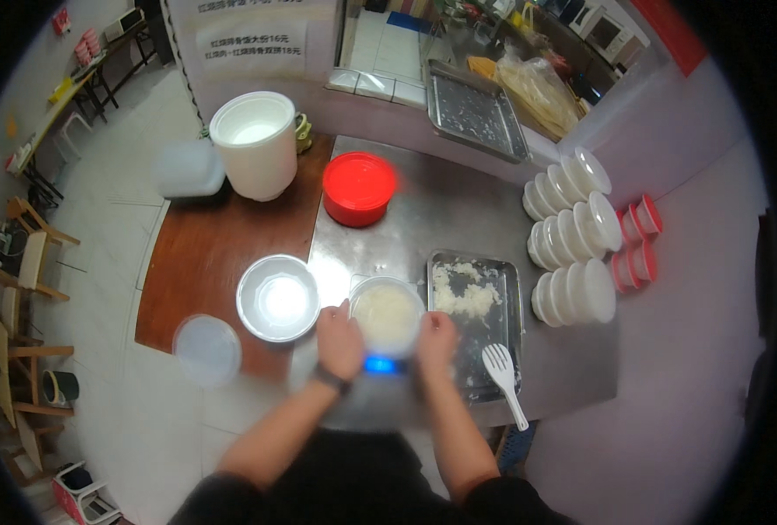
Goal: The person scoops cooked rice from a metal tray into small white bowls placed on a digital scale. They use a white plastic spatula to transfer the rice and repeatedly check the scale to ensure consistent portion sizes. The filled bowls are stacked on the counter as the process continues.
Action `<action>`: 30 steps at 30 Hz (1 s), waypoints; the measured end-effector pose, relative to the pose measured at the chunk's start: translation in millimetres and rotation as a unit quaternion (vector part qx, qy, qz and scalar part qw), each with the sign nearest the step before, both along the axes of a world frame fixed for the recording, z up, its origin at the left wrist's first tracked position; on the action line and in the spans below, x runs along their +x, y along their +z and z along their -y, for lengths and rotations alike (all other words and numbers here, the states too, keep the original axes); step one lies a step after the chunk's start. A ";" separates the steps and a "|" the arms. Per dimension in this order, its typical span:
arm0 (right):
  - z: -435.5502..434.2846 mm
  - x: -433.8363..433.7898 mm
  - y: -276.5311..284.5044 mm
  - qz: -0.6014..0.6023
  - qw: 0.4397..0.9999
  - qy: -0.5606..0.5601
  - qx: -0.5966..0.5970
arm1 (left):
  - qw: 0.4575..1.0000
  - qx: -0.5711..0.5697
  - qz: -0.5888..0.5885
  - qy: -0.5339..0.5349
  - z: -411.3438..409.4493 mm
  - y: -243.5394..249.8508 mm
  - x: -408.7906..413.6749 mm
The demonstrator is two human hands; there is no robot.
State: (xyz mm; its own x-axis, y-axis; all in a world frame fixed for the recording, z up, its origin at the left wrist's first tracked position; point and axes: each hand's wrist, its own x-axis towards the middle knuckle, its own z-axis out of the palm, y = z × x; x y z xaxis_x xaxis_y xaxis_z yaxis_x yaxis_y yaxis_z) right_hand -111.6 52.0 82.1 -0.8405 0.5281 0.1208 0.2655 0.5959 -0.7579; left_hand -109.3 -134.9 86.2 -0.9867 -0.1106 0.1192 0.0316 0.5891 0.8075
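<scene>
A round plastic bowl of white rice (386,315), with what looks like a clear lid over it, sits on a kitchen scale with a lit blue display (381,365). My left hand (340,340) pinches the left side of its rim, and my right hand (436,341) grips the right side. Just right of my right hand lies a steel tray (451,351) with clumps of loose rice (470,298) at its far end. A white slotted rice paddle (503,377) rests across the tray's near right edge. Left of my left hand stands a silvery bowl (278,298).
Clear plastic lids (207,350) lie at the near left table edge. Behind are a red round tub (359,189) and a tall white stack of bowls (257,151). Lidded white bowls (572,292) and red-lidded cups (636,266) line the right wall. Another tray (477,111) sits on the ledge.
</scene>
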 end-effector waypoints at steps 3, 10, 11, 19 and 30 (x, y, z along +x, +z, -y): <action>-6.5 -13.3 -0.2 -0.002 0.999 0.049 0.001 | 0.995 -0.079 0.016 0.052 -17.7 -4.5 -0.3; -21.4 -15.1 7.1 0.019 0.995 0.083 -0.044 | 0.992 -0.091 0.004 0.087 -36.0 -13.5 4.5; -22.5 -15.2 7.9 0.025 0.994 0.087 -0.061 | 0.993 -0.087 0.012 0.085 -36.5 -13.4 6.0; -49.6 -22.5 -9.4 0.048 0.986 0.120 -0.107 | 0.926 0.222 0.225 0.204 -3.8 -49.1 -5.0; -308.2 114.9 52.2 -0.040 0.966 -0.150 -0.209 | 0.913 0.219 0.233 -0.255 -261.5 47.8 20.0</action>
